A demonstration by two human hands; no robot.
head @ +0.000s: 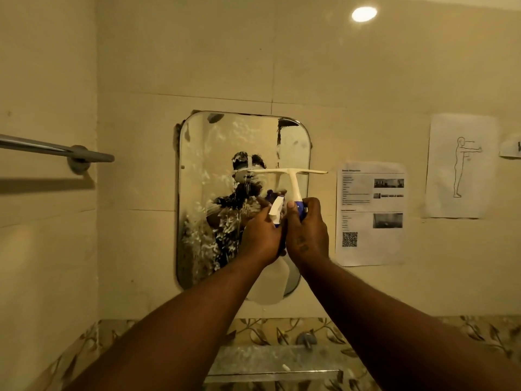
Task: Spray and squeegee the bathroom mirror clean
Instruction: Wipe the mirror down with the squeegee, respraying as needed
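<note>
Rounded-corner mirror is all streaky with foam. Right hand grips the white plastic T-shaped squeegee, blade flat near the mirror's right edge. Left hand is wrapped round the white spray bottle.

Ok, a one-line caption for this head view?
Left hand holds spray bottle, right hand holds squeegee before foam-streaked mirror.

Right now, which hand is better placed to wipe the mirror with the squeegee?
The right hand: it grips the squeegee handle, blade up against the foamy mirror. The left hand holds the spray bottle.
</note>
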